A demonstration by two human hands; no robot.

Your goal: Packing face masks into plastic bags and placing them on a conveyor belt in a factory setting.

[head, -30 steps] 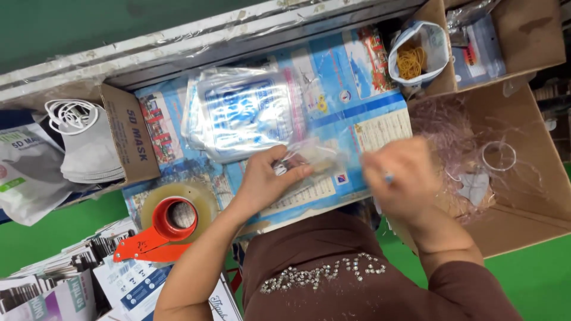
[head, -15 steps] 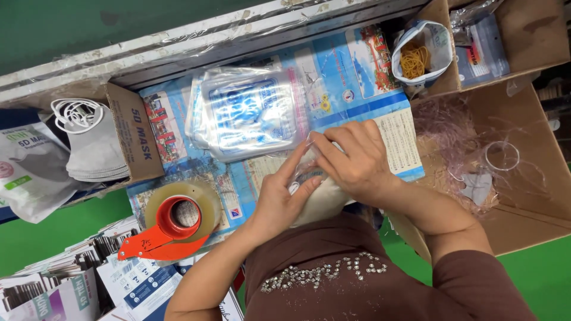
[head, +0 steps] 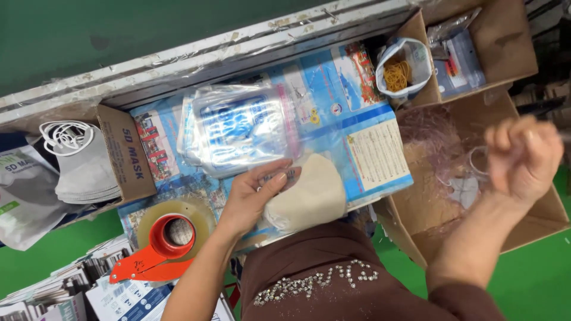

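Green floor surrounds a paper-covered bench (head: 369, 148). Left hand (head: 253, 199) pins a soft beige mask (head: 309, 196) in crinkled clear film; right hand (head: 523, 157), blurred, fingers curled, hovers over a cardboard box (head: 535, 217).

From my remote feed, I look straight down on a cramped packing station over a bright green floor (head: 529, 285). A worn pale rail (head: 196, 56), its paint chipped and taped, runs aslant along the far edge of the work surface (head: 369, 119), which is lined with blue printed sheets. Beyond the rail I see a dark green wall or partition (head: 119, 30). Open cardboard boxes crowd both ends of the surface: one at left (head: 128, 154), two at right (head: 505, 41), the nearer (head: 535, 220) lined with clear film. Stacks of printed paper (head: 65, 285) sit at lower left. The light is flat, even and indoor; I see no windows.
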